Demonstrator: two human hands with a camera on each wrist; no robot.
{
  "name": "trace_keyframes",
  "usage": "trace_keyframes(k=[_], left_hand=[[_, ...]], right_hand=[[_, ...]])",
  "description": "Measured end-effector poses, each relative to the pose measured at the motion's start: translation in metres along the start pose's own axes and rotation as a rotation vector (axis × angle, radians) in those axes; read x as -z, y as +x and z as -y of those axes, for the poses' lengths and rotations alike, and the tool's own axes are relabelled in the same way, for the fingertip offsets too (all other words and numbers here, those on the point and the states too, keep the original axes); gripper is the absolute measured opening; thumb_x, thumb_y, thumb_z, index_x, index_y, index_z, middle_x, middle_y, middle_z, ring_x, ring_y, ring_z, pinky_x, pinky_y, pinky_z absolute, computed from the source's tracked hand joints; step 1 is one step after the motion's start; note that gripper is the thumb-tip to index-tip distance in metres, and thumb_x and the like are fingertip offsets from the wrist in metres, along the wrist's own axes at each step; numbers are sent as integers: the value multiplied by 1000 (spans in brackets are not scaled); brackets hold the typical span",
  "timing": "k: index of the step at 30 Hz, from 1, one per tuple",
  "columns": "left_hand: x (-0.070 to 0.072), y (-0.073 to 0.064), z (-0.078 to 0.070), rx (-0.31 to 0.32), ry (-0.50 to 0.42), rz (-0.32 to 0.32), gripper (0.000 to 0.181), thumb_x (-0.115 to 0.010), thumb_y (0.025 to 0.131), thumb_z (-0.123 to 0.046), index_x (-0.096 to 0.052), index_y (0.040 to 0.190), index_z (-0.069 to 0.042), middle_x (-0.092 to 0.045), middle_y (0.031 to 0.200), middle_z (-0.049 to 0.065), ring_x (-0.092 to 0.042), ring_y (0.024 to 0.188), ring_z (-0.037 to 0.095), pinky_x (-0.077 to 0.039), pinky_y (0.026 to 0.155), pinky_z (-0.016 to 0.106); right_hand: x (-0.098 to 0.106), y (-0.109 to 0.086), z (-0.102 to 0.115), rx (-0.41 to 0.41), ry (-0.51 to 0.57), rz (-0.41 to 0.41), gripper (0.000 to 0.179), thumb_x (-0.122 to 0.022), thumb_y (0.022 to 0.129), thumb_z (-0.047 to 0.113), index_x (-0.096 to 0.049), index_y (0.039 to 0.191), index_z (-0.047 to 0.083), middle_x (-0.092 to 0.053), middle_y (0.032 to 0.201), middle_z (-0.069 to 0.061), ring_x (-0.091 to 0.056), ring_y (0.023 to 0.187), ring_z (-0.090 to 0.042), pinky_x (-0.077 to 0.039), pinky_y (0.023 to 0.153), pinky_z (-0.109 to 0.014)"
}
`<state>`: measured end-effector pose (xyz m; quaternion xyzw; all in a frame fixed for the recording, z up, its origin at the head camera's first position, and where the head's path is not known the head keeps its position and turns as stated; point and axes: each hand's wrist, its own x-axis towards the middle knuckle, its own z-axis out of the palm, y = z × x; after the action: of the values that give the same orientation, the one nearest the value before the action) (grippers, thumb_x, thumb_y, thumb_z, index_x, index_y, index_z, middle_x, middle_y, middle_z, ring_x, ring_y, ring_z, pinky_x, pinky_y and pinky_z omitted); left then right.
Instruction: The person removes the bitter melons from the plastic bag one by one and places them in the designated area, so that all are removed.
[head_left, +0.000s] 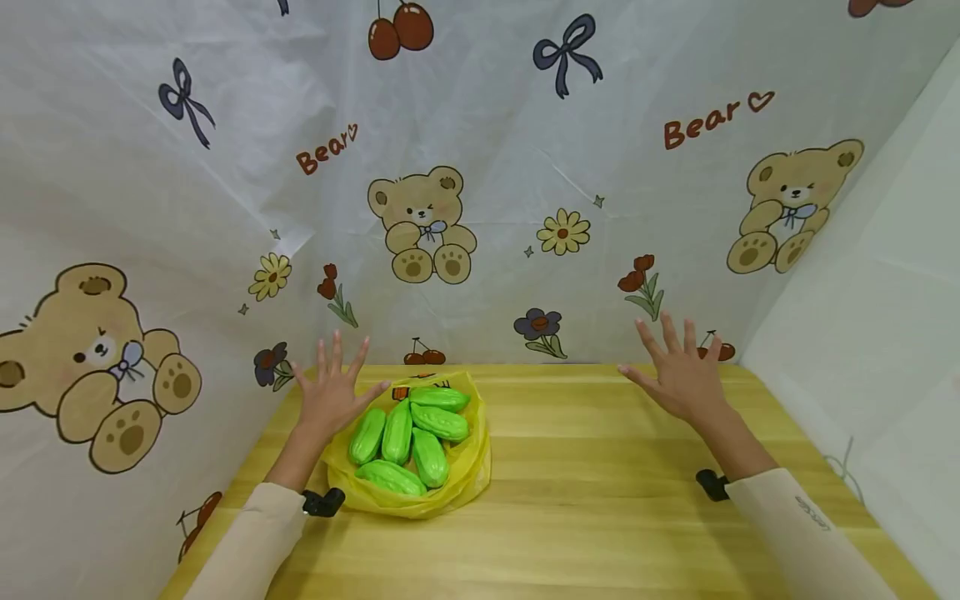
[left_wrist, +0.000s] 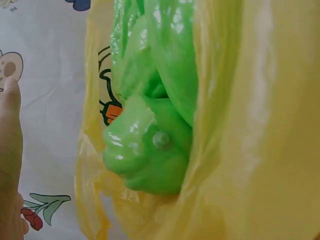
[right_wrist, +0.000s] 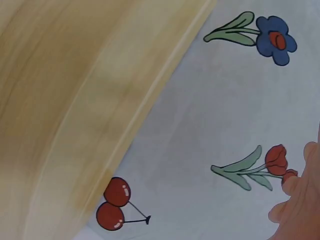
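On the left part of the wooden table stands a thin yellow plastic bag [head_left: 474, 479], its mouth spread wide. Several glossy green oblong vegetables [head_left: 430, 458], bumpy like bitter melons, lie inside it. My left hand [head_left: 328, 398] is raised at the bag's left side, fingers spread and straight, holding nothing. Up close in the left wrist view, the knobbed end of one green vegetable [left_wrist: 150, 145] shows within the bag's yellow film [left_wrist: 260, 150]. Over the far right of the table my right hand [head_left: 686, 382] is held up with splayed fingers, away from any object.
The wooden table [head_left: 600, 475] reaches back to a white sheet [head_left: 495, 167] printed with bears, bows and flowers. A plain white surface [head_left: 892, 333] borders the right side, where a thin cable [head_left: 847, 471] hangs. Black wrist mounts [head_left: 324, 502] sit on both forearms.
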<state>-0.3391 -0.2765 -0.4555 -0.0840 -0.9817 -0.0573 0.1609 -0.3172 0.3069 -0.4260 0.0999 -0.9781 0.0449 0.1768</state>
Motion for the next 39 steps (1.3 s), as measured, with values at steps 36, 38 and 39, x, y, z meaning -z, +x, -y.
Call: trace_keyframes(k=[36, 38, 39], left_hand=[[-10, -68, 47, 104, -789, 145, 62, -66, 98, -41, -52, 149, -10, -21, 162, 29, -18, 146, 56, -28, 104, 76], [-14, -70, 50, 104, -816, 151, 60, -66, 99, -39, -53, 148, -9, -27, 161, 29, -21, 146, 54, -28, 105, 75], [-15, -71, 51, 105, -824, 156, 59, -66, 99, -39, -53, 148, -8, -30, 160, 28, -23, 145, 53, -27, 107, 73]], right_hand=[[20, -30, 98, 91, 472, -14, 79, -62, 101, 40, -23, 163, 10, -41, 155, -24, -44, 135, -47, -38, 105, -65], [19, -30, 104, 85, 495, -1, 78, -61, 101, 41, -23, 163, 12, -45, 153, -23, -47, 134, -46, -40, 102, -66], [19, -31, 107, 86, 508, 4, 78, -61, 101, 41, -23, 163, 12, -47, 151, -23, -48, 133, -46, -41, 101, -66]])
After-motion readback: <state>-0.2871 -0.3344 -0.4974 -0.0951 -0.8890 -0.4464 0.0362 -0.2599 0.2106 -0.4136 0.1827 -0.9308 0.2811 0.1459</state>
